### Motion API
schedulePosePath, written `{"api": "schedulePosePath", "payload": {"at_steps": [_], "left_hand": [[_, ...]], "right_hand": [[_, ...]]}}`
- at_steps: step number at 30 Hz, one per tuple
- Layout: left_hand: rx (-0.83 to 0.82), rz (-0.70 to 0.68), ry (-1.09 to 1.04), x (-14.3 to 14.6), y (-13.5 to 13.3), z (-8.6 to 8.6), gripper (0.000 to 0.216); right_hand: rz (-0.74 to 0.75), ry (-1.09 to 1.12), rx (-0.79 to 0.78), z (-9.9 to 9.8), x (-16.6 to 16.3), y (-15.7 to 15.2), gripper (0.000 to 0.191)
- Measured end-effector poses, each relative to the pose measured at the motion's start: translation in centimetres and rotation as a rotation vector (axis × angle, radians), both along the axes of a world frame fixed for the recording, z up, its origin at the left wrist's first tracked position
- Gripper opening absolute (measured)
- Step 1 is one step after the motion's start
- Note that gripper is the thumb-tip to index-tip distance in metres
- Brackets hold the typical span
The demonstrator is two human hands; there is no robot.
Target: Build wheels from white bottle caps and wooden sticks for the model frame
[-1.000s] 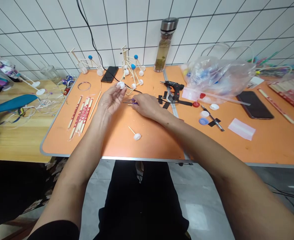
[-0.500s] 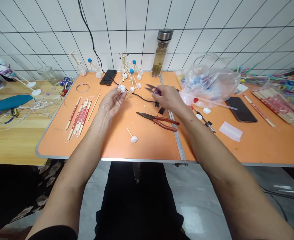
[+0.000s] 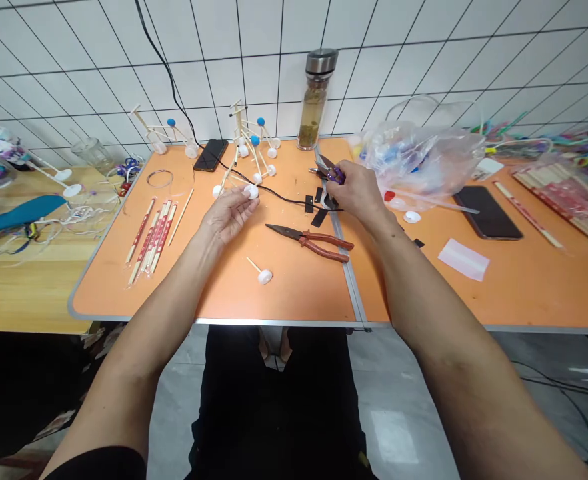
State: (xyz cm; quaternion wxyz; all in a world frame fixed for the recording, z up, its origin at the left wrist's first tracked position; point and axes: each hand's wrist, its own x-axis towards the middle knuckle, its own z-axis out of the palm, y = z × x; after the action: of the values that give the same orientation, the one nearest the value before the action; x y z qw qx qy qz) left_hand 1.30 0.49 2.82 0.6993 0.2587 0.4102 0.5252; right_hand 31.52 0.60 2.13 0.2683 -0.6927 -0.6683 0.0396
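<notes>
Between the fingertips of my left hand (image 3: 228,217) is a small white disc (image 3: 251,192), held above the table and near a stick model (image 3: 255,150) with white and blue ends. My right hand (image 3: 357,190) grips a purple-handled tool (image 3: 335,174) whose dark jaws are apart and point left; its exact kind is partly hidden by my fingers. Below and between the hands lie long-nose pliers (image 3: 311,241) with reddish-brown handles. Closer to me, a short stick with a white wheel (image 3: 265,276) on its end rests on the orange tabletop.
Paper-wrapped chopsticks (image 3: 154,240) lie at left. A black phone (image 3: 211,155), a second stick model (image 3: 171,123) and a glass tea bottle (image 3: 314,100) stand or lie along the tiled wall. On the right are a plastic bag (image 3: 424,160) and another phone (image 3: 488,212). A black cable (image 3: 274,193) crosses the table.
My right hand has moved to the right with the purple-handled tool. My left hand has come slightly right and towards me, still pinching the white disc. The view has shifted a little.
</notes>
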Motion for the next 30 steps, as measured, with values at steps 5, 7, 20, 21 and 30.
{"api": "schedulePosePath", "payload": {"at_steps": [5,7,20,21,30], "left_hand": [[0.005,-0.011,0.01,0.3,-0.4,-0.1,0.016],[-0.001,-0.018,0.012,0.4,-0.5,-0.1,0.016],[-0.007,-0.062,-0.006,0.1,-0.1,-0.7,0.013],[0.008,-0.071,0.001,0.0,0.0,-0.8,0.012],[0.185,-0.048,0.037,-0.1,0.5,-2.5,0.017]], "right_hand": [[-0.016,-0.008,-0.016,0.0,0.1,0.1,0.015],[-0.021,-0.024,-0.03,-0.1,0.1,0.0,0.016],[0.105,0.039,-0.049,0.0,-1.9,-0.6,0.01],[0.115,0.069,-0.034,0.3,-2.4,-1.0,0.011],[0.427,0.119,-0.092,1.5,-8.5,-5.7,0.034]]}}
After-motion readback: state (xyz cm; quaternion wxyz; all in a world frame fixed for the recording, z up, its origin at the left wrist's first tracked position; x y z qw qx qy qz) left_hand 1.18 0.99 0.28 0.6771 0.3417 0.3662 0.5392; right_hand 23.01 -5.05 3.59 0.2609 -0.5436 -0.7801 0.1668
